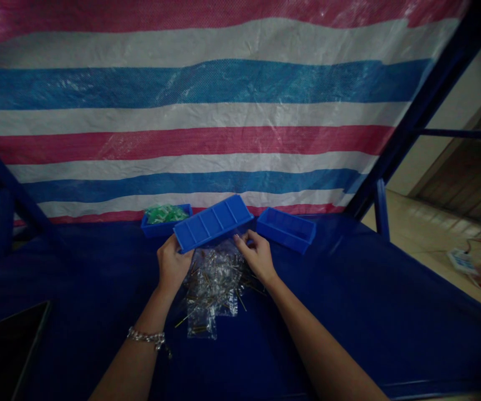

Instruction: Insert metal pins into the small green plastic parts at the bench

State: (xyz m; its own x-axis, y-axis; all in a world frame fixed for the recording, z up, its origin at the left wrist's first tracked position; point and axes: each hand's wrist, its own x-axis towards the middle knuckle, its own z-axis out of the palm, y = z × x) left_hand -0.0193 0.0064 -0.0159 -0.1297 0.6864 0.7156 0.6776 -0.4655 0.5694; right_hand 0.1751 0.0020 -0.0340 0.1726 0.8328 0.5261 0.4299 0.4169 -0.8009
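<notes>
A blue plastic bin (213, 223) is tipped up, its ribbed underside facing me. My left hand (173, 264) is closed on its left end. Close by its lower right edge, my right hand (257, 256) has thumb and fingers drawn together; what lies between them cannot be made out. Below the bin, a heap of small clear plastic bags (217, 278) with thin metal pieces in them lies on the dark blue tabletop (240, 367). A few slim brass-coloured pieces stick out around the heap.
Behind to the left stands a blue bin (151, 230) holding green-and-clear packets (165, 214). Another blue bin (286, 228) sits at the right. A dark phone-like device (10, 351) lies front left. A striped tarp (190, 142) hangs behind, between blue frame posts (416, 122).
</notes>
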